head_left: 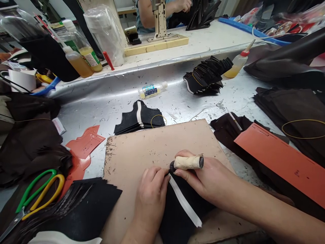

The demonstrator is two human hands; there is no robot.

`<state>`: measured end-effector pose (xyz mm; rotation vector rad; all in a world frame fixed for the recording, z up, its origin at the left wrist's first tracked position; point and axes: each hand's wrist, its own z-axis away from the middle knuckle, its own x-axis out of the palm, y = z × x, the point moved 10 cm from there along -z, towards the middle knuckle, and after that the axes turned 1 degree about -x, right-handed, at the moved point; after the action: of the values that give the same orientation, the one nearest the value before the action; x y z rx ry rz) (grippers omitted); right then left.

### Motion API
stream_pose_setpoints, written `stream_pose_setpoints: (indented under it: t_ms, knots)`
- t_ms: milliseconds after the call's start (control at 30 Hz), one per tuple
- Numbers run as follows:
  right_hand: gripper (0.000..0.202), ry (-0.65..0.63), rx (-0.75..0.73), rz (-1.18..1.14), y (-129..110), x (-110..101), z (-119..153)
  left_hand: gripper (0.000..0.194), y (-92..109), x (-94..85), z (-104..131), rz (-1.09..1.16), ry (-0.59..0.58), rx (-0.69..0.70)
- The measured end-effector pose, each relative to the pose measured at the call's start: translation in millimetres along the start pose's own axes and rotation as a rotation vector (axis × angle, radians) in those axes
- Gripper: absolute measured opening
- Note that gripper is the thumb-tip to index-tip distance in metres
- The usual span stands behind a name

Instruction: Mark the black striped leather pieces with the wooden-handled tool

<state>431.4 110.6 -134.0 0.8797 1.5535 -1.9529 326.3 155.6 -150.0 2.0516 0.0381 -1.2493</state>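
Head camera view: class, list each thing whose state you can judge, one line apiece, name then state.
Right hand: grip closed on wrapped tool
Left hand: fingertips at black piece
White strip: lying along black piece
White-capped bottle: upright, capped
Labelled bottle: on its side
Red-collared bottle: part-filled

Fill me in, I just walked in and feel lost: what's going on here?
The right hand grips a short, pale-wrapped tool at the upper end of a white strip on a black piece. The left hand holds that piece's edge, over the tan board. Beyond the board lies a small stack of black pieces; farther back, another person's hand shows.
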Motion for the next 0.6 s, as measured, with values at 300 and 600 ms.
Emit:
stream_pose_setpoints:
  t_ms: [300,600]
  knots:
    - [0.010,-0.039,-0.039,-0.077,-6.6,-3.6,-1.1,0.024,14.6,-3.2,3.0,-0.117,-0.002,0.143]
    - [0.009,-0.067,-0.069,-0.104,-13.0,1.6,-6.9,0.024,13.3,-5.0,3.5,-0.096,0.012,0.128]
